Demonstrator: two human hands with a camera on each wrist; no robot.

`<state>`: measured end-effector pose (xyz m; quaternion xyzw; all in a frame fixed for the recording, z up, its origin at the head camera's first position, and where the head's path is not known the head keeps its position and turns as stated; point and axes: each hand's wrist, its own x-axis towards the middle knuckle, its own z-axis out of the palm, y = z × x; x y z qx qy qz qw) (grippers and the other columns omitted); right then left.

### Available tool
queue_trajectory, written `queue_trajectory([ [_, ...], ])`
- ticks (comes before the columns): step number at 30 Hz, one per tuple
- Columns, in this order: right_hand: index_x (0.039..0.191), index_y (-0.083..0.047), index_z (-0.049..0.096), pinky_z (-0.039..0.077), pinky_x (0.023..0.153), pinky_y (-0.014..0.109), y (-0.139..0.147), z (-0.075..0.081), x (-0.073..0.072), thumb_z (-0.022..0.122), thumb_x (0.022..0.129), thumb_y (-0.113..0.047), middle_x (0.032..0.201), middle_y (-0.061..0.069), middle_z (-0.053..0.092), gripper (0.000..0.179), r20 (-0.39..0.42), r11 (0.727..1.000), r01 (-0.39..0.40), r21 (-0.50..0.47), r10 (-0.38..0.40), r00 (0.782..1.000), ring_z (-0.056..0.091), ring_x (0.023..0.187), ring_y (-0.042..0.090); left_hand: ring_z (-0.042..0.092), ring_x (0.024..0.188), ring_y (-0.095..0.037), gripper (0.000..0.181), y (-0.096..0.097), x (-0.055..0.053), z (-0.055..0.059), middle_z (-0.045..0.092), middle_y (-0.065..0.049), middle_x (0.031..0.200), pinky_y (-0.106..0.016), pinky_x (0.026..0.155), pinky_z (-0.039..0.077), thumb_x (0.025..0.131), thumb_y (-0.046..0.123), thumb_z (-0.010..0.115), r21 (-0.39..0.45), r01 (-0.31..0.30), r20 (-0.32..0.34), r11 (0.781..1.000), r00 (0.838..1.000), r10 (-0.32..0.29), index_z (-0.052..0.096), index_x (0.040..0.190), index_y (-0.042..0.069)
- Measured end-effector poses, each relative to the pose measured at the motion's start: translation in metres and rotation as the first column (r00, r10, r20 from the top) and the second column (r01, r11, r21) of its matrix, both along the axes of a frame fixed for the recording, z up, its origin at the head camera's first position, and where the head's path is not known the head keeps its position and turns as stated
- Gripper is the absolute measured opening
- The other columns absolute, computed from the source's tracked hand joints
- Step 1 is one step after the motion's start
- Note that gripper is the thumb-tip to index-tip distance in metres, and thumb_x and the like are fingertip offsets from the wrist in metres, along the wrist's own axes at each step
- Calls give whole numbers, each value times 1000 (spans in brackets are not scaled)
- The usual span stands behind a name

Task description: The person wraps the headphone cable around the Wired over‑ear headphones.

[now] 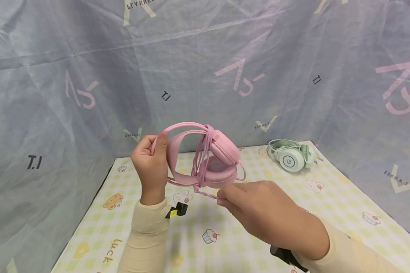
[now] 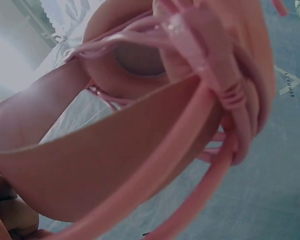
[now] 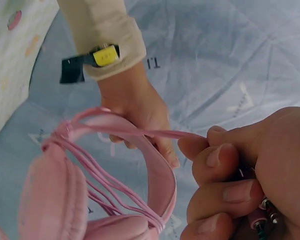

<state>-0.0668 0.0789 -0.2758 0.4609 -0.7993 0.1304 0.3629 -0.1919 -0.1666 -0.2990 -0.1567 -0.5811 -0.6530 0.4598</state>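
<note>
Above the table, pink over-ear headphones point(image 1: 227, 146) are held in the air, with their pink cable point(image 1: 202, 151) wound around the headband and ear cups. My left hand point(image 1: 152, 163) grips the headband at its left end, thumb on top. Lower right of the ear cups, my right hand point(image 1: 270, 216) pinches a twisted length of cable that stretches taut from the wrapped coil. In the right wrist view, small metal-tipped plugs point(image 3: 260, 217) show inside the curled right fingers point(image 3: 225, 192). Close up in the left wrist view is the padded headband strap point(image 2: 100, 160).
Mint-green and white headphones point(image 1: 290, 159), their cable bundled, lie at the table's back right. A checked cloth with cartoon prints point(image 1: 188, 242) covers the table. Grey-blue fabric point(image 1: 198, 76) with printed letters hangs behind and along the sides.
</note>
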Motion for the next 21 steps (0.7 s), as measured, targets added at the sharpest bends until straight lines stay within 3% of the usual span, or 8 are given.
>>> queue_trajectory([
  [5,95,-20,67,44,57,16,5,10,-8,55,109,-32,75,-16,59,22,11,999,-25,-44,25,1000,46,61,-4,36,44,-12,31,5,2,-2,39,-1,53,-21,39,32,96,24,77,-111,45,41,993,998,-41,69,78,1],
  [9,92,-21,68,44,59,16,12,17,-17,72,99,-22,79,-16,60,9,46,996,-45,-82,49,998,47,64,-3,34,42,-13,28,9,7,-2,38,-2,52,-23,37,30,97,24,76,-183,98,67,978,994,-87,70,79,4],
  [14,93,-22,68,42,61,15,22,22,-24,80,91,-17,82,-17,60,13,90,996,-30,-89,38,995,49,69,-3,31,44,-12,24,12,14,1,36,-1,54,-24,38,29,97,21,76,-239,178,98,955,983,-158,70,79,6],
  [21,93,-25,71,46,62,16,29,25,-30,87,82,-16,85,-19,66,22,87,995,-30,-98,39,995,56,70,-4,36,47,-13,21,15,23,6,42,-2,57,-25,38,33,96,20,76,-296,230,108,927,972,-207,70,80,8],
])
